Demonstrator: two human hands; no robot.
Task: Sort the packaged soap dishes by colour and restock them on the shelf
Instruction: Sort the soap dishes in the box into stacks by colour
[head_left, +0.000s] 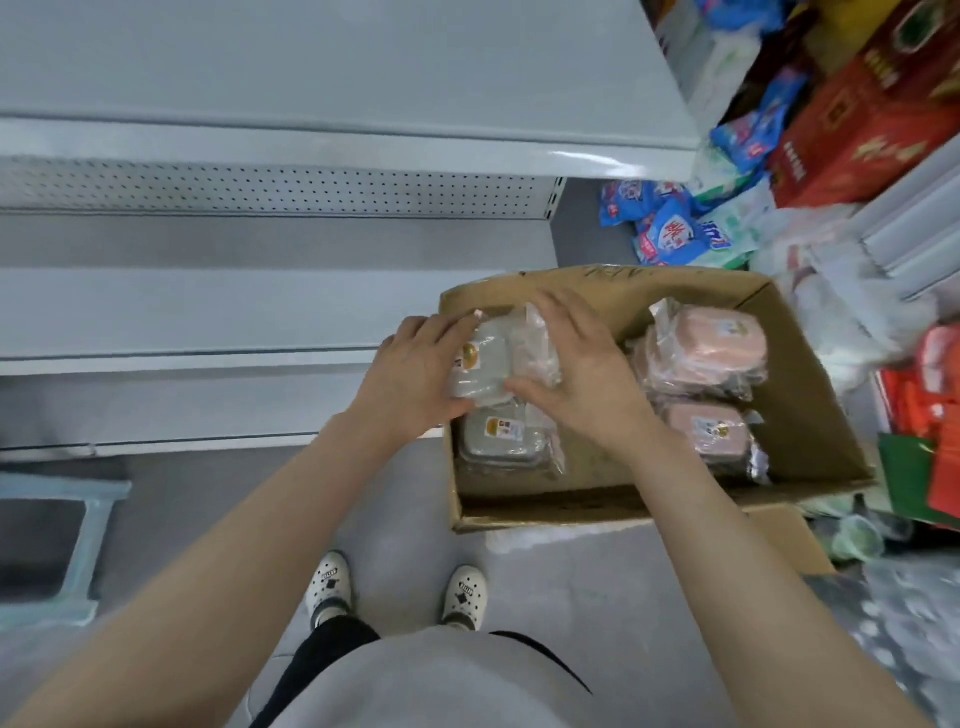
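Bottom of frame: torso in grey shirt (457, 686). Frame centre: left hand (415, 374) and right hand (587, 374) both clasp grey plastic soap dish in clear film wrap (480, 364), above left side of brown cardboard box (810, 405). Judged light, rigid shell, slippery film; grip short ends, not loose film. Pink wrapped soap dishes (711, 343) at box right.

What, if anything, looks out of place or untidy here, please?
Blue packets lie scattered on the floor beyond the cardboard box, past the shelf end. Inside it, grey soap dishes and pink soap dishes sit in separate groups.
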